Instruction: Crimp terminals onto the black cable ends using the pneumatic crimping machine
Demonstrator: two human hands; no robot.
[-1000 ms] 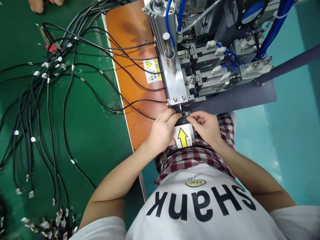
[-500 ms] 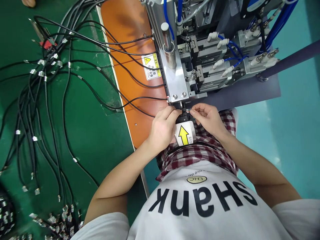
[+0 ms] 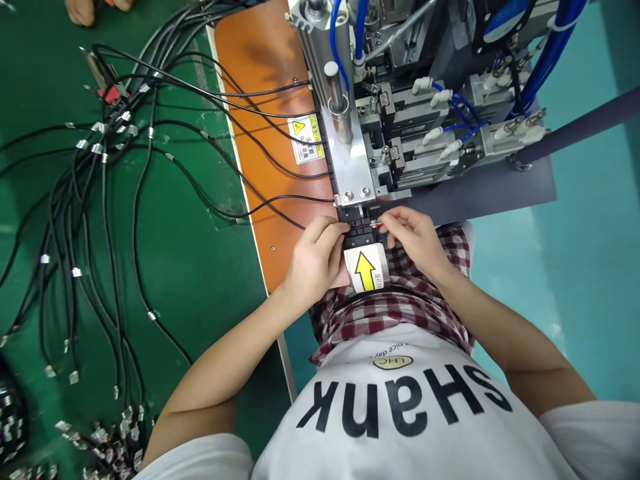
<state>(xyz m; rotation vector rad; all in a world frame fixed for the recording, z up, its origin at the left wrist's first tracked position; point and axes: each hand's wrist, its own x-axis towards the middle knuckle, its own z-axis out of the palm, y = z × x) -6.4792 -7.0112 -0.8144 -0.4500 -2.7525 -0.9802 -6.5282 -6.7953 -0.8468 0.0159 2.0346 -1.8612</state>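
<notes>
My left hand [image 3: 315, 260] is closed, thumb and forefinger pinching a black cable [image 3: 287, 219] at the left side of a black slotted fixture [image 3: 360, 233]. On the fixture's other side my right hand [image 3: 415, 240] pinches the thin coloured wires [image 3: 376, 223] at the cable's stripped end. Between the two hands the cable seems to lie across the fixture. Just below sits a plate with a yellow arrow label [image 3: 367, 270]. Directly above the fixture is the machine's metal block [image 3: 354, 180].
Several black cables [image 3: 270, 150] run from the machine's edge over the orange board [image 3: 280, 247] to a green surface [image 3: 200, 280]. Red-handled pliers [image 3: 114, 93] lie among them. Pneumatic cylinders with blue hoses [image 3: 463, 110] stand at the right. Another person's fingers [image 3: 80, 10] show at top left.
My left hand has slid left, away from my right hand, uncovering more of the fixture. My right hand stays nearly in place at the wires. The whole view has shifted slightly.
</notes>
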